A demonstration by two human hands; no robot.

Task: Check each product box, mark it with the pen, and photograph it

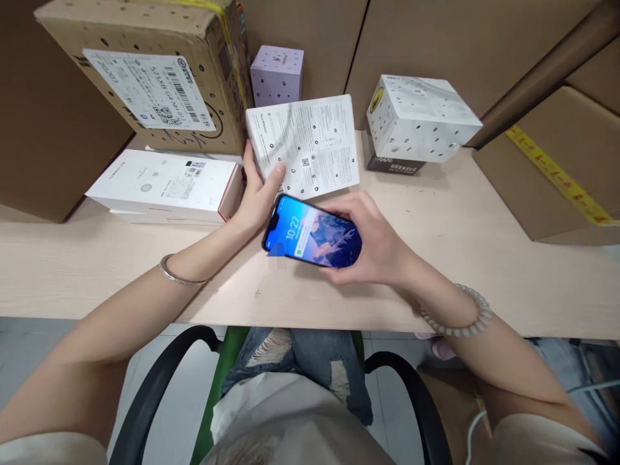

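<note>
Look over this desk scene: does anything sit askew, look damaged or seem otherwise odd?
Yes. The white speckled box at the back sits tilted on a dark box, overhanging it. The large cardboard carton leans too. The left hand tips up the white printed box; the right hand holds a lit phone.

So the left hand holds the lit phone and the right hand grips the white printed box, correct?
Not quite: the hands are swapped. In the head view the right hand holds the lit phone, and the left hand grips the white printed box by its lower left corner on the table.
</note>
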